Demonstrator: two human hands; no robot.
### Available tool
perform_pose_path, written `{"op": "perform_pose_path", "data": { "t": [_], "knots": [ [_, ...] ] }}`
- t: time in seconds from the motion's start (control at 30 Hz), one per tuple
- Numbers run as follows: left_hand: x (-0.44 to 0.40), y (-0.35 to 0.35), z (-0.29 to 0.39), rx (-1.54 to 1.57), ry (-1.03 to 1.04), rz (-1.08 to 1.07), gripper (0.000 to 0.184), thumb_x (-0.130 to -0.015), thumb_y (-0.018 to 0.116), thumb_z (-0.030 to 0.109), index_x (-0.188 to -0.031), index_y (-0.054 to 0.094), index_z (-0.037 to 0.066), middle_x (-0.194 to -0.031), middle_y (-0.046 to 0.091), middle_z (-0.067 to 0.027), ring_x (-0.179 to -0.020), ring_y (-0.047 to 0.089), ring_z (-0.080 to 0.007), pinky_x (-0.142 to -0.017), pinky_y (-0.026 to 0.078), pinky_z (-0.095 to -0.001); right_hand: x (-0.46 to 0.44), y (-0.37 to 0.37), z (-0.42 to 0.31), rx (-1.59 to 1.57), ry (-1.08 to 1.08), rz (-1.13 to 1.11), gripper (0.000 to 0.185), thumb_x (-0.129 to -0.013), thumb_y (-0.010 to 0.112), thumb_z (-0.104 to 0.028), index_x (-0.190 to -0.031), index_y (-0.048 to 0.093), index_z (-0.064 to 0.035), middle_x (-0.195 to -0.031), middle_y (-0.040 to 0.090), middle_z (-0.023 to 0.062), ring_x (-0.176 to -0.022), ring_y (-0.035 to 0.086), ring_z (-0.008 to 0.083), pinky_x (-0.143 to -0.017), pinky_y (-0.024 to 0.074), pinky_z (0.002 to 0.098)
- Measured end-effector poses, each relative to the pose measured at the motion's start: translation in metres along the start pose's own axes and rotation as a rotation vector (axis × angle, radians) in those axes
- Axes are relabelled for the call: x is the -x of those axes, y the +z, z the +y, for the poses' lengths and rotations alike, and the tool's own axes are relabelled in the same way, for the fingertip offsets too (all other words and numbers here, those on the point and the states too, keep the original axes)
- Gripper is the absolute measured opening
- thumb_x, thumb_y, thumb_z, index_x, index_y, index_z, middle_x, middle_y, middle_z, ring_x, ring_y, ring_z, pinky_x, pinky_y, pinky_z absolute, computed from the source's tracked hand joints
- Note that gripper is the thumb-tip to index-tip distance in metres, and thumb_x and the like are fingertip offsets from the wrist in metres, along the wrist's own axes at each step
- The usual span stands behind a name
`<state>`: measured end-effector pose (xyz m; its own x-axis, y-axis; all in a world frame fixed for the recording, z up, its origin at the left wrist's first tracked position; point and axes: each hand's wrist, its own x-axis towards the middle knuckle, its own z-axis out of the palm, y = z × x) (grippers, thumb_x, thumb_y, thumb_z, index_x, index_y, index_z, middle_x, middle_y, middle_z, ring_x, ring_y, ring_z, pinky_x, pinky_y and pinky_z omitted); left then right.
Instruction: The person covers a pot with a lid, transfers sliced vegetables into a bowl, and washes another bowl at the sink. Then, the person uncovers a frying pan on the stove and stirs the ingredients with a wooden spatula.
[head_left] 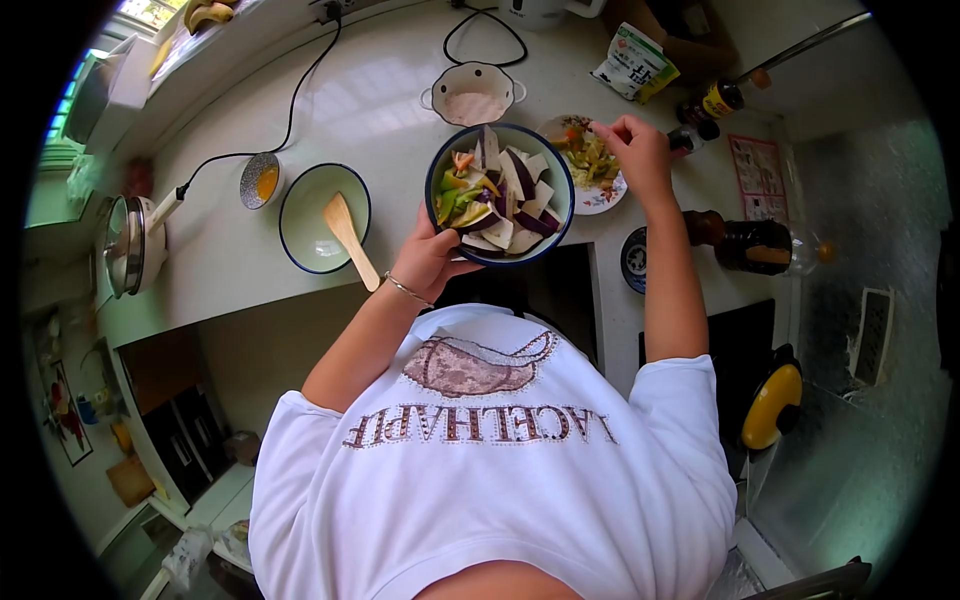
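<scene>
My left hand (428, 262) grips the lower left rim of a blue-rimmed bowl (500, 195) filled with cut eggplant and green and orange pepper pieces. Over the right side of a floral plate (597, 200), my right hand (633, 150) has its fingers pinched together; what they hold, if anything, is too small to name. Chopped food (590, 165) lies on that plate, which the bowl partly overlaps. Just above the bowl stands a small white two-handled dish (472, 96) with pale powder or grains inside.
Left on the counter are an empty bowl (310, 225) with a wooden spatula (345, 232), a small bowl of yellow liquid (266, 183) and a lidded pot (135, 245) with a cord. Bottles (755, 247), a seasoning bag (635, 62) and a yellow lid (772, 405) are at right.
</scene>
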<state>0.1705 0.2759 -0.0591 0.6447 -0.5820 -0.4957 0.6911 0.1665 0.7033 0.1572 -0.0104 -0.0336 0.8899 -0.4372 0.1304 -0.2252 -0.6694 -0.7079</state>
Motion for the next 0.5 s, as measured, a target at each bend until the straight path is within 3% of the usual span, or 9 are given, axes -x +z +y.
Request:
{"op": "perform_pose_path", "data": {
  "t": [0.03, 0.1, 0.13, 0.2, 0.3, 0.5],
  "knots": [
    [0.001, 0.003, 0.001, -0.014, 0.014, -0.008, 0.064, -0.077, 0.036, -0.007, -0.131, 0.017, 0.021, -0.124, 0.040, -0.0097, -0.105, 0.052, -0.0253, -0.075, 0.053, -0.0413, 0.008, -0.002, -0.019, 0.000, -0.002, 0.000, 0.018, -0.073, 0.066, -0.018, -0.076, 0.061, -0.0009, -0.065, 0.061, 0.0091, -0.058, 0.059, 0.0193, -0.057, 0.0456, 0.0284],
    [0.000, 0.002, 0.002, -0.042, 0.032, -0.046, 0.065, -0.077, 0.036, -0.007, -0.132, 0.016, 0.021, -0.125, 0.039, -0.0085, -0.107, 0.051, -0.0241, -0.076, 0.052, -0.0411, 0.024, -0.001, -0.052, -0.159, -0.267, -0.130, 0.022, -0.070, 0.068, -0.019, -0.079, 0.060, -0.0012, -0.075, 0.061, 0.0098, -0.068, 0.059, 0.0211, -0.064, 0.0460, 0.0300],
    [0.000, 0.004, 0.002, -0.041, 0.033, -0.049, 0.065, -0.077, 0.036, -0.007, -0.132, 0.016, 0.021, -0.125, 0.039, -0.0085, -0.107, 0.051, -0.0241, -0.076, 0.052, -0.0411, 0.028, 0.000, -0.060, -0.084, -0.479, -0.226, 0.033, -0.065, 0.070, -0.019, -0.091, 0.059, -0.0031, -0.095, 0.058, 0.0114, -0.090, 0.056, 0.0241, -0.078, 0.0441, 0.0327],
    [0.001, 0.008, 0.005, -0.042, 0.030, -0.050, 0.057, -0.080, 0.038, -0.004, -0.130, 0.021, 0.018, -0.122, 0.042, -0.0115, -0.101, 0.054, -0.0276, -0.077, 0.052, -0.0428, 0.038, 0.012, -0.069, -0.012, -0.677, -0.341, 0.050, -0.061, 0.073, -0.022, -0.106, 0.055, -0.0086, -0.113, 0.050, 0.0096, -0.106, 0.046, 0.0266, -0.090, 0.0385, 0.0363],
    [-0.001, 0.013, 0.007, -0.056, -0.031, -0.132, 0.061, -0.080, 0.037, -0.005, -0.132, 0.016, 0.021, -0.124, 0.040, -0.0081, -0.106, 0.051, -0.0229, -0.075, 0.053, -0.0391, 0.045, 0.026, -0.080, 0.021, -0.685, -0.426, 0.060, -0.058, 0.075, -0.022, -0.111, 0.051, -0.0097, -0.118, 0.046, 0.0112, -0.115, 0.039, 0.0307, -0.097, 0.0331, 0.0388],
    [0.002, 0.030, 0.005, -0.098, -0.070, -0.156, 0.062, -0.081, 0.038, -0.005, -0.133, 0.017, 0.022, -0.120, 0.043, -0.0078, -0.102, 0.054, -0.0222, -0.073, 0.054, -0.0380, 0.045, 0.041, -0.071, 0.113, -0.672, -0.425, 0.061, -0.053, 0.075, -0.024, -0.108, 0.051, -0.0091, -0.114, 0.047, 0.0144, -0.112, 0.041, 0.0319, -0.097, 0.0324, 0.0395]
  ]
}}
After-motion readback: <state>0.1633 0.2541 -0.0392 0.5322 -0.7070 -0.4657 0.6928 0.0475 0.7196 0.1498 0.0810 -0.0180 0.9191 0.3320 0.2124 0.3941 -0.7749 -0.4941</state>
